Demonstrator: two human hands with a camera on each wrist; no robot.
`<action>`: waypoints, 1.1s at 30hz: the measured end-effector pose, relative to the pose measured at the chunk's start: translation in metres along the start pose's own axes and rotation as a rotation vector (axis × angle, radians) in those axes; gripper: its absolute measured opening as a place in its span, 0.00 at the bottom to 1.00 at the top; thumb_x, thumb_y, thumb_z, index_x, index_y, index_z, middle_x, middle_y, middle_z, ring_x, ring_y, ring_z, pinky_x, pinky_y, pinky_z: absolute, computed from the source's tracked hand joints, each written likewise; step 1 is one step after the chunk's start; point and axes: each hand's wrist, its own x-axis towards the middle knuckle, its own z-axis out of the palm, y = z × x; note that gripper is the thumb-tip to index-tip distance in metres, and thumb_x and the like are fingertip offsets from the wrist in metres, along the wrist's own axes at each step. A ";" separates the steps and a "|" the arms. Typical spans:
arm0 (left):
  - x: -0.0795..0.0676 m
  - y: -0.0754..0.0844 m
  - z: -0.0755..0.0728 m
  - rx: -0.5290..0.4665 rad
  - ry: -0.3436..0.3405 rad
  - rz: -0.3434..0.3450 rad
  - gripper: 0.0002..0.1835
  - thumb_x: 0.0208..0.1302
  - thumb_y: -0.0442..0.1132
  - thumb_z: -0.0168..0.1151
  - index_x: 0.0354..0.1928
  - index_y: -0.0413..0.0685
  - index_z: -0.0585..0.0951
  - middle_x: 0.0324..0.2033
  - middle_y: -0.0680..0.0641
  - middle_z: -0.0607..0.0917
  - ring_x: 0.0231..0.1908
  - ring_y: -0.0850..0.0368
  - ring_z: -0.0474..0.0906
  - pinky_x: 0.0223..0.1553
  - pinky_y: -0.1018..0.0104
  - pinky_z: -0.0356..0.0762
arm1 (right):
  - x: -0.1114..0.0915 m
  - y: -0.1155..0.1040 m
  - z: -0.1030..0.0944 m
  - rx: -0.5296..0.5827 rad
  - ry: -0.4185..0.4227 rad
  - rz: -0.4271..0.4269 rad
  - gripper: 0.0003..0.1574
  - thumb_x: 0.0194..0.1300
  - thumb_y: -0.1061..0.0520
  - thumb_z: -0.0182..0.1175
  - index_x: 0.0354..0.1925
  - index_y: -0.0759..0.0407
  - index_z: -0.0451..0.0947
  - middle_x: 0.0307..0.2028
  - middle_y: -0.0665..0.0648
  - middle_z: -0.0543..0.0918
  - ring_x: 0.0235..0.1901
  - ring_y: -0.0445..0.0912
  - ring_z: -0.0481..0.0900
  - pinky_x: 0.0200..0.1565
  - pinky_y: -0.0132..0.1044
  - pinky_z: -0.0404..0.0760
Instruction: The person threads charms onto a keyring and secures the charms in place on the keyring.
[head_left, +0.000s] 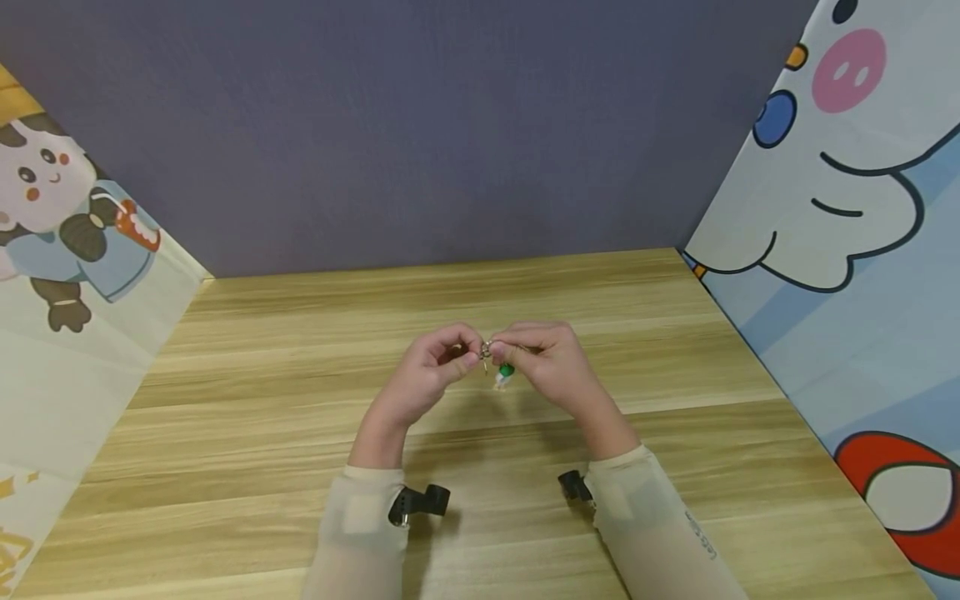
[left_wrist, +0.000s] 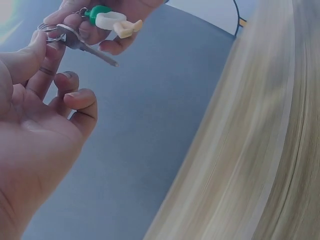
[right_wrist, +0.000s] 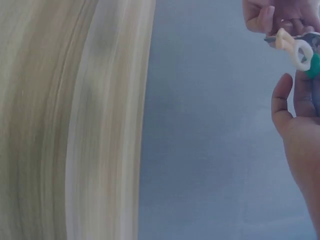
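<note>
Both hands meet over the table around a small set of keys. My left hand pinches a metal key ring between thumb and index finger, its other fingers loosely curled. From the opposite side, my right hand pinches at the ring with thumb and fingertips. A metal key hangs from the ring, its blade pointing away from the fingers. Below the right fingers dangles a small figure charm with a green top, a white middle and peach-coloured legs. The fingertips partly hide the ring.
The wood-grain table extends under both forearms. A dark grey-blue panel stands at its back edge. Cartoon-printed panels flank the left side and the right side. Each sleeve carries a black wrist camera.
</note>
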 end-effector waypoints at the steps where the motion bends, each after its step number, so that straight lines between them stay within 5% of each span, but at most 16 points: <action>1: 0.000 0.000 0.000 -0.014 -0.001 0.003 0.04 0.76 0.26 0.58 0.39 0.39 0.78 0.40 0.47 0.79 0.42 0.59 0.75 0.46 0.66 0.75 | 0.000 0.000 0.001 0.019 0.002 -0.001 0.08 0.72 0.67 0.66 0.43 0.68 0.91 0.36 0.65 0.91 0.33 0.44 0.87 0.38 0.36 0.88; 8: 0.000 -0.002 0.000 -0.101 0.002 0.026 0.06 0.75 0.25 0.57 0.38 0.40 0.78 0.38 0.53 0.82 0.43 0.55 0.76 0.48 0.65 0.76 | 0.000 -0.001 0.004 0.091 0.031 -0.021 0.07 0.70 0.69 0.66 0.43 0.74 0.89 0.35 0.72 0.89 0.32 0.45 0.88 0.37 0.34 0.88; 16: 0.001 0.000 0.002 -0.161 0.019 0.033 0.04 0.75 0.24 0.56 0.40 0.26 0.74 0.39 0.59 0.83 0.44 0.59 0.77 0.51 0.63 0.77 | 0.001 -0.001 0.006 0.162 0.056 0.001 0.11 0.72 0.65 0.66 0.42 0.76 0.88 0.33 0.50 0.91 0.33 0.44 0.89 0.39 0.34 0.89; 24: 0.002 -0.001 -0.001 -0.028 0.013 -0.008 0.02 0.76 0.27 0.59 0.42 0.33 0.78 0.40 0.54 0.82 0.45 0.57 0.76 0.49 0.64 0.78 | 0.001 0.000 0.006 0.119 0.074 0.005 0.08 0.71 0.70 0.65 0.42 0.76 0.88 0.34 0.71 0.89 0.32 0.39 0.87 0.37 0.33 0.87; 33: 0.002 0.003 -0.003 0.094 -0.011 -0.069 0.06 0.78 0.31 0.58 0.46 0.32 0.78 0.42 0.43 0.80 0.45 0.53 0.74 0.46 0.64 0.76 | 0.003 -0.002 0.002 -0.090 0.078 -0.052 0.06 0.68 0.68 0.69 0.41 0.67 0.92 0.35 0.63 0.92 0.31 0.39 0.85 0.36 0.32 0.84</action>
